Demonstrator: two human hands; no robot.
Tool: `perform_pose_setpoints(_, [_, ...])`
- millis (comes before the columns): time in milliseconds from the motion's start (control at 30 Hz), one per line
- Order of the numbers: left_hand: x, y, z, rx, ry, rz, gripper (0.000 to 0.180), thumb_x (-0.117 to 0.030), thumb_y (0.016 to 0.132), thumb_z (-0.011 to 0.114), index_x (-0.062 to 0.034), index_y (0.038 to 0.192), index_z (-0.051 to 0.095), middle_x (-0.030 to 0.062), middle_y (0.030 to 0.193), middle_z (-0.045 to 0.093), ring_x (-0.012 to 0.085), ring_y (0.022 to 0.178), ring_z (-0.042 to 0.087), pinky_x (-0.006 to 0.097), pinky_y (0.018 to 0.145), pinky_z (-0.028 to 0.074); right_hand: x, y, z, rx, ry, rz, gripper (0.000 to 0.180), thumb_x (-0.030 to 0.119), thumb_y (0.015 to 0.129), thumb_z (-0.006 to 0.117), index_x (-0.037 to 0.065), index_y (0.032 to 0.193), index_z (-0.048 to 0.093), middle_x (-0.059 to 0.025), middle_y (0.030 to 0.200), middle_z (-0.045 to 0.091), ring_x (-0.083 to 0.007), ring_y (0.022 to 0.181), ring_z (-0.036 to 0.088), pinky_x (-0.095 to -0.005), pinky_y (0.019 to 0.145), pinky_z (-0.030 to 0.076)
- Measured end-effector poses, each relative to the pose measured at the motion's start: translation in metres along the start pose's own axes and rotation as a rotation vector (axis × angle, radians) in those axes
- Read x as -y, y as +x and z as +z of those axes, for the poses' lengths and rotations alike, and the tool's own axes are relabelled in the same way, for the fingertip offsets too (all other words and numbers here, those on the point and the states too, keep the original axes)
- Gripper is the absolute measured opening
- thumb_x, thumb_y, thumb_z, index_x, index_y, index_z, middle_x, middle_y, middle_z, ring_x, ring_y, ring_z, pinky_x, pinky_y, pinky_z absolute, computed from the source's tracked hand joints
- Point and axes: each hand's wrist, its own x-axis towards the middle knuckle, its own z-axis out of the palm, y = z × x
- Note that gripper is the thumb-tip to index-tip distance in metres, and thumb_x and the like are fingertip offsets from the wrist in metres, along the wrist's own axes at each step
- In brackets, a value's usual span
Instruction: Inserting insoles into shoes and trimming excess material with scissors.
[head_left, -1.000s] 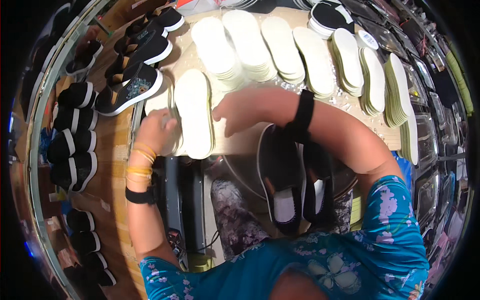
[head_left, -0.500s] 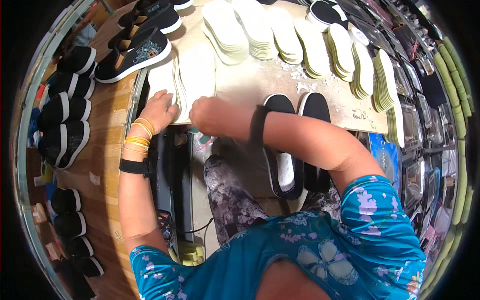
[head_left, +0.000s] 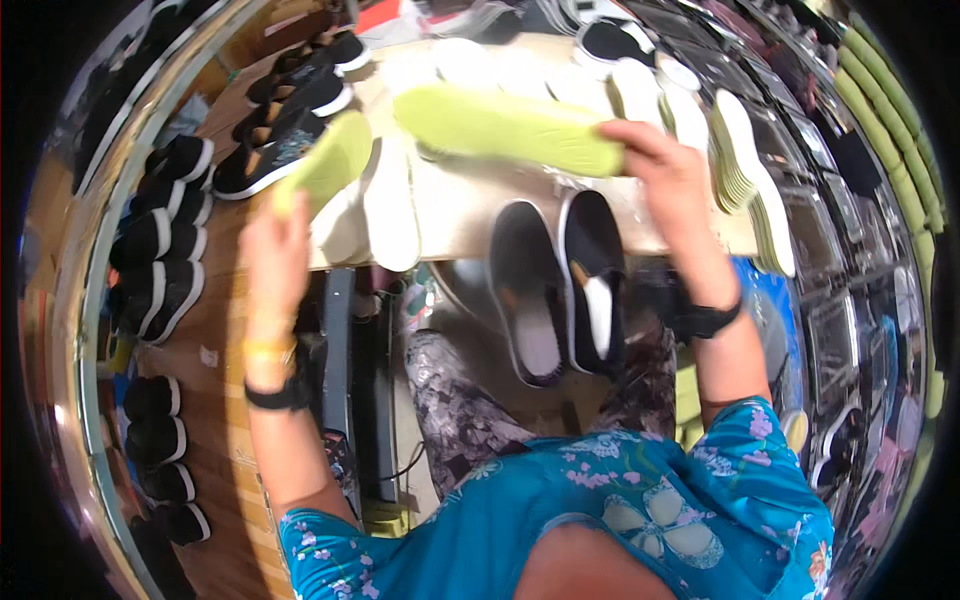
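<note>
A yellow-green insole (head_left: 508, 130) is raised over the bench, its heel end pinched in my right hand (head_left: 668, 180). On the other side my left hand (head_left: 275, 250), blurred by motion, grips a second yellow-green insole (head_left: 335, 165) tilted upward. Below that one, pale insoles (head_left: 392, 210) lie by the front edge of the bench. Between my arms a pair of black slip-on shoes rests at the bench edge, toes away from me. The left shoe (head_left: 522, 250) shows a greyish inside and the right shoe (head_left: 592, 240) a white one.
Stacks of pale insoles (head_left: 735, 150) line the back and right of the wooden bench (head_left: 460, 215). Embroidered black shoes (head_left: 255, 160) stand at the back left, and more black shoes (head_left: 165, 250) sit in rows further left. Clear-fronted boxes (head_left: 825, 330) are piled along the right.
Both hands have come up from the pale insoles at the bench's front left, each now with an insole. My right arm has swung right, uncovering the shoes.
</note>
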Motion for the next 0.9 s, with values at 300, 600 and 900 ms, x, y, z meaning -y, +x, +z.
perform_pose_setpoints(300, [-0.098,-0.102,-0.048,0.16,-0.566,-0.66,0.03,-0.029,0.088,0.054,-0.0009,0.098,0.052,0.0061,0.072,0.059,0.0098,0.047,0.053,0.019,0.034,0.037,0.007,-0.146,-0.211,-0.028,0.412,0.851,0.021,-0.002,0.078,0.053,-0.002,0.098,0.061,-0.0114,0.083,0.065,-0.0157,0.072,0.064,-0.0245,0.062,0.052])
perform_pose_setpoints(600, [-0.21,-0.188,0.026,0.619,0.128,0.542,0.026,-0.011,0.074,0.061,-0.0027,0.098,0.057,0.0096,0.09,0.059,0.0271,0.073,0.06,0.03,0.058,0.05,0.062,-0.175,-0.074,0.166,-0.346,-0.405,0.023,0.014,0.076,0.058,0.001,0.095,0.061,-0.0082,0.086,0.063,-0.0188,0.068,0.061,-0.0251,0.061,0.048])
perform_pose_setpoints(900, [-0.204,-0.19,0.028,1.025,0.264,0.699,0.039,-0.004,0.074,0.05,0.0071,0.111,0.05,0.0211,0.115,0.048,0.0358,0.108,0.049,0.038,0.086,0.047,0.029,-0.178,-0.036,0.475,-0.492,-0.554,0.027,0.017,0.071,0.052,0.004,0.095,0.052,-0.0031,0.067,0.047,-0.0179,0.058,0.05,-0.0268,0.05,0.039])
